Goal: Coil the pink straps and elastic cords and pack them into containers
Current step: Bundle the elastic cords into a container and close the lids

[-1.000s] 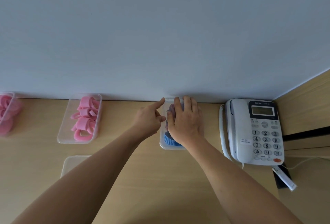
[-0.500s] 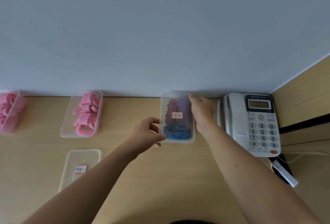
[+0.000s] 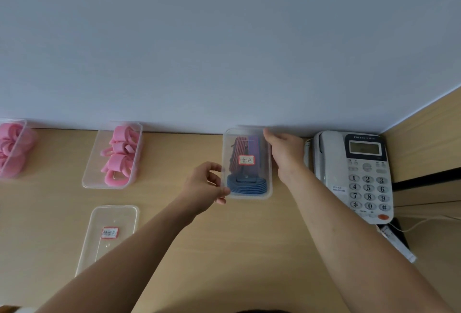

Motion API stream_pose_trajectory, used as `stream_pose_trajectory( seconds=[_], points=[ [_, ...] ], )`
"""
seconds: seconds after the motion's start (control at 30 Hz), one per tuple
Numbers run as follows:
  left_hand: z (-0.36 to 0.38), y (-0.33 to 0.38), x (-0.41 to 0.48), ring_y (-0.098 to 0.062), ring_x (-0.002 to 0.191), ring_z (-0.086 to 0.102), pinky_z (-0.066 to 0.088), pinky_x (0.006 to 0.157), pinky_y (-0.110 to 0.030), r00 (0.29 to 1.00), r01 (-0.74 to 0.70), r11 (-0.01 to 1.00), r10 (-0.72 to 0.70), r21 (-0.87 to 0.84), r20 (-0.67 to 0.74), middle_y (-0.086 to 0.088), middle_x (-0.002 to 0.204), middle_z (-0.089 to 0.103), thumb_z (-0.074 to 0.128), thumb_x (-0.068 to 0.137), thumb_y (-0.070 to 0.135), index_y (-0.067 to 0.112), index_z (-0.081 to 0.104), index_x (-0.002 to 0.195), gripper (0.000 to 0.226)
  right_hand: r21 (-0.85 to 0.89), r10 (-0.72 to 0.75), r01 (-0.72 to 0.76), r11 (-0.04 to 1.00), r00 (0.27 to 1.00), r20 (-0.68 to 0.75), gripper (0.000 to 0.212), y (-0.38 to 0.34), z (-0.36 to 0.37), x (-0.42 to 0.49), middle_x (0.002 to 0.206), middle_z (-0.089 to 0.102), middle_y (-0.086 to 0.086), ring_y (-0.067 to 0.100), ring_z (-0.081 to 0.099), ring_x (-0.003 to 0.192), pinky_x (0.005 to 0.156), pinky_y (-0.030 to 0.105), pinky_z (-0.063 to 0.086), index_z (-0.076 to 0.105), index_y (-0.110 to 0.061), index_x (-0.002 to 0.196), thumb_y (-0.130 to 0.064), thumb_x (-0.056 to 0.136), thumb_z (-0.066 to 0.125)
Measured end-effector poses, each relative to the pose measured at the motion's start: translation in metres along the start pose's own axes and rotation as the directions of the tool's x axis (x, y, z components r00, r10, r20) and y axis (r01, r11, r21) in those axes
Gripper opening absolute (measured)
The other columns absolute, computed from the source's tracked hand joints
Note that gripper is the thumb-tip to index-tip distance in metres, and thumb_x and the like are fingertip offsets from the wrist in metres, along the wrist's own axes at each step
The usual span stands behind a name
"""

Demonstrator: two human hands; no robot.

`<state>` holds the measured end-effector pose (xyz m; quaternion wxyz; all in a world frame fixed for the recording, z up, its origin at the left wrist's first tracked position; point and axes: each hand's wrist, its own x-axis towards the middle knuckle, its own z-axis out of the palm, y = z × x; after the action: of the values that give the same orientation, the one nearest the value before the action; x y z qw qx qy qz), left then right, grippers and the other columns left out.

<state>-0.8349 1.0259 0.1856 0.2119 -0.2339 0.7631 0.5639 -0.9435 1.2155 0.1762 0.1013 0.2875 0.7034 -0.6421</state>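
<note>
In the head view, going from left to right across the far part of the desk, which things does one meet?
Container of pink straps cut by the frame edge → open container of pink straps → left hand → lidded container of cords → right hand → telephone.

left hand point(image 3: 204, 185): bare | right hand point(image 3: 284, 155): bare | left forearm point(image 3: 139, 250): unsleeved to frame edge | right forearm point(image 3: 336, 233): likewise

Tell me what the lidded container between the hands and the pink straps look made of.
The lidded container: clear, slightly frosted, likely plastic; cords show through it. The pink straps: soft matte fabric or foam, cannot tell which; they hold loose curls.
</note>
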Motion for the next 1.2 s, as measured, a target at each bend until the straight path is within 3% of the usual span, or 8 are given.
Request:
stream_pose_trajectory(
  seconds=[0.1,0.2,0.37,0.47,0.63,0.8,0.93,1.2],
  points=[
    [0.000,0.000,0.001,-0.026,0.063,0.076,0.059,0.060,-0.029,1.000,-0.008,1.000,0.008,-0.014,-0.027,-0.013,0.086,0.067,0.081,0.080,-0.008,0.018,0.063,0.113,0.046,-0.143,-0.159,0.154,0.978,0.987,-0.022,0.031,0.020,-0.012,-0.027,0.053,0.060,-0.019,-0.001,0.055,0.052,0.054,0.020,0.044,0.067,-0.030,0.055,-0.033,0.085,0.074],
    [0.000,0.005,0.005,-0.026,0.064,0.077,0.058,0.062,-0.032,0.999,-0.026,0.999,0.027,0.029,-0.045,-0.011,0.085,0.069,0.081,0.079,-0.008,0.025,0.064,0.107,0.047,-0.228,-0.256,0.246,0.942,0.966,-0.016,0.021,0.037,-0.022,-0.049,0.064,0.069,-0.018,0.011,0.069,0.072,0.064,0.027,0.054,0.070,-0.027,0.064,-0.025,0.084,0.075],
    [0.000,0.009,0.004,-0.027,0.064,0.077,0.062,0.067,-0.037,0.997,-0.037,0.996,0.043,0.079,-0.069,-0.009,0.088,0.071,0.084,0.076,-0.006,0.022,0.065,0.112,0.048,-0.217,-0.222,0.217,0.952,0.975,0.000,0.024,0.031,-0.024,-0.048,0.069,0.071,-0.014,0.018,0.072,0.078,0.072,0.036,0.059,0.070,-0.036,0.068,-0.019,0.084,0.077],
    [0.002,0.009,0.001,-0.024,0.066,0.076,0.064,0.071,-0.041,0.988,-0.078,0.984,0.097,0.160,-0.118,-0.005,0.094,0.069,0.088,0.075,0.002,0.023,0.066,0.113,0.049,-0.237,-0.212,0.207,0.949,0.977,0.008,0.005,0.030,-0.026,-0.050,0.076,0.073,-0.011,0.016,0.072,0.079,0.077,0.040,0.060,0.079,-0.025,0.086,-0.021,0.085,0.077],
    [-0.003,0.004,-0.009,-0.005,0.076,0.065,0.056,0.075,-0.029,0.954,-0.221,0.907,0.277,0.359,-0.112,0.006,0.101,0.067,0.085,0.084,0.025,0.023,0.065,0.130,0.051,-0.421,-0.266,0.232,0.877,0.964,-0.022,0.040,0.023,-0.024,-0.063,0.100,0.073,0.003,0.022,0.068,0.098,0.090,0.038,0.054,0.070,-0.009,0.122,-0.033,0.090,0.072],
    [-0.042,-0.019,-0.036,-0.005,0.083,0.065,0.054,0.080,-0.030,0.904,-0.324,0.855,0.405,0.404,-0.133,0.009,0.102,0.066,0.080,0.088,0.029,0.023,0.068,0.125,0.039,-0.626,-0.683,0.520,0.582,0.730,-0.029,0.033,0.030,-0.005,-0.116,0.103,0.070,0.011,0.031,0.061,0.097,0.082,0.032,0.044,0.070,-0.009,0.116,-0.028,0.089,0.073],
    [-0.101,-0.065,-0.072,-0.010,0.088,0.065,0.051,0.079,-0.024,0.879,-0.354,0.818,0.457,0.452,-0.138,0.009,0.103,0.065,0.079,0.088,0.023,0.024,0.071,0.121,0.034,-0.633,-0.790,0.634,0.444,0.610,0.057,0.026,0.055,0.052,-0.181,0.096,0.068,0.010,0.032,0.060,0.089,0.081,0.038,0.047,0.072,-0.005,0.105,-0.016,0.083,0.079],
    [-0.250,-0.168,-0.125,-0.031,0.114,0.064,0.052,0.096,-0.043,0.849,-0.240,0.754,0.469,0.612,-0.245,-0.007,0.121,0.071,0.079,0.088,0.019,0.013,0.072,0.123,0.036,-0.764,-0.447,0.569,0.305,0.794,0.413,0.054,0.136,0.181,-0.291,0.139,0.046,0.016,0.034,0.042,0.126,0.106,0.041,0.038,0.052,-0.021,0.137,-0.050,0.092,0.058]
  ],
)
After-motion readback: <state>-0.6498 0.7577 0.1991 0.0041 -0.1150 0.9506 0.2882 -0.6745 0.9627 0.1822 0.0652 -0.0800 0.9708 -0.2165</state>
